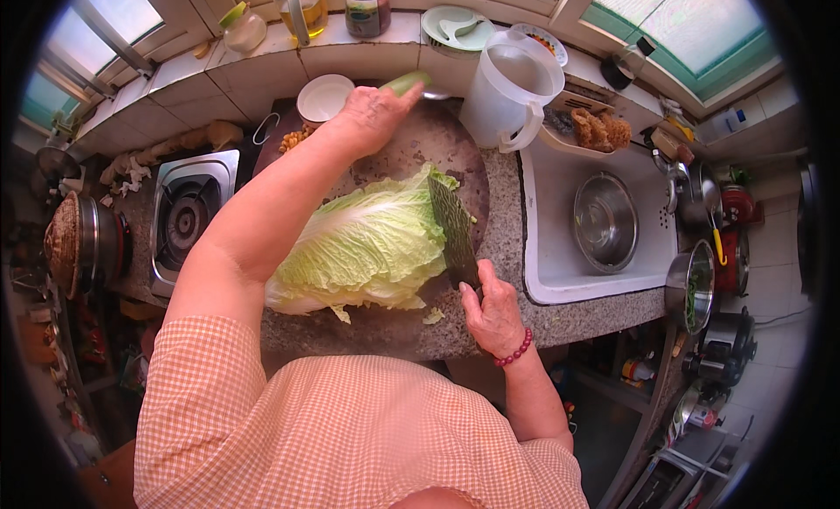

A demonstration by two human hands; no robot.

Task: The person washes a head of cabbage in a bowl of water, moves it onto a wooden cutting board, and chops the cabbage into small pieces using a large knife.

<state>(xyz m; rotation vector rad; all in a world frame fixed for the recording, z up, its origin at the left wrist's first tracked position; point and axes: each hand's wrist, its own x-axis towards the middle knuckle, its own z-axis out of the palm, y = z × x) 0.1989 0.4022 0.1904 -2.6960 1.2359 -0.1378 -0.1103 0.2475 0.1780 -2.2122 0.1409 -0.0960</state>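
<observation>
My right hand [489, 305] grips the handle end of a kitchen cleaver [453, 227]. Its dark, mottled blade stands beside the right end of a napa cabbage [367, 246]. The cabbage lies across the near side of a round chopping board [430, 142]. Stretched over the board, my left hand [374, 115] has its fingers around a pale green vegetable piece [407, 82] at the far edge; my fingers partly cover it. Left of that hand are a white bowl [325, 99] and small brown pieces [293, 139]. A cabbage scrap [433, 316] lies near the counter's front edge.
A translucent plastic jug [508, 89] stands behind the board, beside the white sink [535, 246], which holds a metal basin [606, 222]. To the left is a gas burner [190, 214]. Glass oil pitcher [314, 14] and jars line the tiled ledge [367, 63].
</observation>
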